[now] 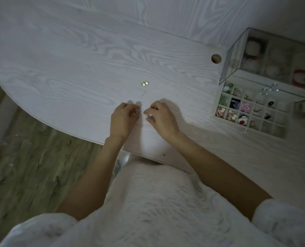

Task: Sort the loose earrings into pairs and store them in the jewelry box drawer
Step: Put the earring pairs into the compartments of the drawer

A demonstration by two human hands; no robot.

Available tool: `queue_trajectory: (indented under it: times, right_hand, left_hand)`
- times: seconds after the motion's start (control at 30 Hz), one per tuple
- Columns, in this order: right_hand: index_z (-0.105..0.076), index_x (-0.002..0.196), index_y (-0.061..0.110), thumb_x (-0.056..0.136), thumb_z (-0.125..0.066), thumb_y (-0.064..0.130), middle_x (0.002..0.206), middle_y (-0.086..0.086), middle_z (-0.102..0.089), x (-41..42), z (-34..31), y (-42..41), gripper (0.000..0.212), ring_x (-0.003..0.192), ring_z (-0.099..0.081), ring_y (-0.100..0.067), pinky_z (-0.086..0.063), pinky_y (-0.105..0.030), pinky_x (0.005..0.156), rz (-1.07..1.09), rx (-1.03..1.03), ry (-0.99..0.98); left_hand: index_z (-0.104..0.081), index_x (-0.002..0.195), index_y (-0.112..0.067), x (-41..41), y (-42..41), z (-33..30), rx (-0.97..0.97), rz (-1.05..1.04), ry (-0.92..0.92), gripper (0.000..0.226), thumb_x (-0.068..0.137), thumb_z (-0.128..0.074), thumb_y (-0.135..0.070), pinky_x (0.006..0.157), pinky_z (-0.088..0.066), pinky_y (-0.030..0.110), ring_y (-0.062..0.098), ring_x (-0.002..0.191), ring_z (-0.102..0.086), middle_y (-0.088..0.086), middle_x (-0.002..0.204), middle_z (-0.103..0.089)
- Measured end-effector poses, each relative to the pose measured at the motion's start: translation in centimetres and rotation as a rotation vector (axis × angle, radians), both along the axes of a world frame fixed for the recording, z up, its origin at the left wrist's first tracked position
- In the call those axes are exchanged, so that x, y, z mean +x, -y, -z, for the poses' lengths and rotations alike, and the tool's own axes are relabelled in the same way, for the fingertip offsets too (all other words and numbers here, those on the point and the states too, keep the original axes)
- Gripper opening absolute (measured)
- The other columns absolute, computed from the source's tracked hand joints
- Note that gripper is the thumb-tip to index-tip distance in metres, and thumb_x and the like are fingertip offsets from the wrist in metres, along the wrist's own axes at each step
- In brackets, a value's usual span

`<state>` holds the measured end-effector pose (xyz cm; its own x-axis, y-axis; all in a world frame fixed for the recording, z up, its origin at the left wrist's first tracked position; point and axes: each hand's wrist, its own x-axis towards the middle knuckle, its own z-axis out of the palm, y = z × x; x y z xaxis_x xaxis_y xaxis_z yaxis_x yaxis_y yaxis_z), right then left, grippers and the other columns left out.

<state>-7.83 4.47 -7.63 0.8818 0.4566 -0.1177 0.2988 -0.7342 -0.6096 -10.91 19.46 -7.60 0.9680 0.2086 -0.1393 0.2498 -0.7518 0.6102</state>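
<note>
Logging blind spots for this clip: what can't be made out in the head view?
- Item pinched in left hand: small gold glint, mostly hidden by its fingers.
- Item in right hand: tiny pale beads, design too small.
- Gold pair on table: shape unreadable.
- Jewelry box: cut off at right edge; upper contents blurred behind clear walls.
- Drawer contents: dim.

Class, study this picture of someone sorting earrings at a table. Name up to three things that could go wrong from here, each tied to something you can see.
1. Both the left hand and the right hand pinch tiny earrings close to the table edge; a dropped one could fall to the floor.
2. The gold pair lies loose and could be knocked astray.
3. The open drawer has many small, mostly filled compartments; in this dim light a pair could get split or misplaced.
</note>
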Motion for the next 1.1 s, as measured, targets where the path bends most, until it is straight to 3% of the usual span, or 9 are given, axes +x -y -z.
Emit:
queue_trajectory:
  times: [0.27, 0.5, 0.7, 0.8, 0.93, 1.1]
  right_hand:
    - [-0.066, 0.096, -0.001, 0.081, -0.056, -0.009, 0.094, -0.017, -0.063, 0.6, 0.7, 0.7, 0.02, 0.087, -0.057, -0.032, -0.053, -0.045, 0.068, -0.066, -0.038, 0.096]
    - [-0.065, 0.088, -0.004, 0.076, -0.055, -0.014, 0.086, -0.02, -0.062, 0.5, 0.7, 0.9, 0.019, 0.077, -0.058, -0.034, -0.054, -0.046, 0.059, -0.083, -0.127, 0.123]
    - [-0.063, 0.096, -0.004, 0.081, -0.049, -0.013, 0.096, -0.019, -0.062, 0.5, -0.1, 3.1, 0.022, 0.086, -0.057, -0.034, -0.053, -0.044, 0.068, -0.117, -0.232, 0.12]
    - [-0.063, 0.092, -0.005, 0.077, -0.048, -0.016, 0.087, -0.021, -0.062, -0.4, -0.5, 5.9, 0.024, 0.08, -0.058, -0.035, -0.053, -0.042, 0.063, -0.122, -0.248, 0.119]
    - [-0.064, 0.083, -0.001, 0.075, -0.054, -0.008, 0.078, -0.018, -0.062, -2.5, -1.8, 12.4, 0.014, 0.071, -0.057, -0.032, -0.046, -0.034, 0.062, 0.124, -0.086, 0.066]
    - [-0.069, 0.086, 0.005, 0.077, -0.063, -0.001, 0.082, -0.009, -0.068, -5.2, -4.2, 22.0, 0.012, 0.07, -0.06, -0.018, -0.047, -0.026, 0.068, 0.623, 0.047, 0.079]
  left_hand:
    - [-0.069, 0.093, -0.016, 0.5, -0.5, -0.3, 0.004, 0.058, -0.052, 0.012, 0.081, -0.066, -0.014, 0.073, -0.044, 0.023, 0.017, 0.081, -0.062, 0.003, 0.09, -0.069]
    - [-0.068, 0.088, -0.013, 0.7, -0.4, -0.5, 0.064, 0.122, -0.059, 0.007, 0.081, -0.066, -0.014, 0.068, -0.044, 0.028, 0.02, 0.078, -0.061, 0.006, 0.085, -0.067]
    - [-0.072, 0.088, -0.012, 0.3, 0.9, -1.1, -0.086, 0.127, -0.035, 0.011, 0.079, -0.068, -0.007, 0.076, -0.051, 0.029, 0.018, 0.079, -0.063, 0.006, 0.089, -0.069]
    - [-0.073, 0.093, -0.014, -0.3, 2.2, -1.4, -0.162, 0.108, -0.02, 0.015, 0.08, -0.068, -0.007, 0.082, -0.051, 0.023, 0.014, 0.083, -0.067, 0.003, 0.091, -0.073]
    - [-0.073, 0.093, -0.014, -0.4, 5.2, -1.8, -0.204, 0.18, 0.017, 0.016, 0.08, -0.069, -0.006, 0.075, -0.046, 0.003, 0.007, 0.076, -0.065, -0.003, 0.09, -0.071]
    - [-0.073, 0.091, -0.017, 1.7, 10.8, -2.2, -0.254, 0.279, 0.013, 0.015, 0.08, -0.07, -0.007, 0.071, -0.045, 0.002, 0.001, 0.072, -0.062, -0.009, 0.087, -0.068]
